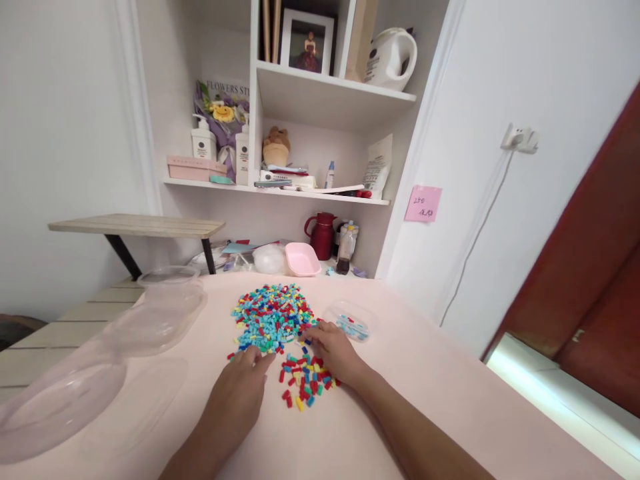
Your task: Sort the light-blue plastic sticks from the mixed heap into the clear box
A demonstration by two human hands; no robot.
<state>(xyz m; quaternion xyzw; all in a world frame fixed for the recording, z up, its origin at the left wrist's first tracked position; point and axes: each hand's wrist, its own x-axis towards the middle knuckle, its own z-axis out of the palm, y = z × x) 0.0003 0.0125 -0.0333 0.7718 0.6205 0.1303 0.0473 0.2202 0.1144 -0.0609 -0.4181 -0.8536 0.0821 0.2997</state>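
Your fingers in the coloured beads

Your left hand (245, 380) lies flat with loose fingers at the near left edge of the bead pile (273, 319); your right hand (334, 350) curls its fingertips onto beads at the pile's near right, whether pinching one you cannot tell. A small clear dish (350, 321) of blue beads sits just right on the pink table (450, 400).

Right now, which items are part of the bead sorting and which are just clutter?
In use:
left hand and right hand, both flat among the pieces
big pile of coloured pieces
smaller pile between the hands
small clear dish holding a few blue pieces

Lying about:
large clear containers
pink tub
red jug
white kettle
pink sticky note
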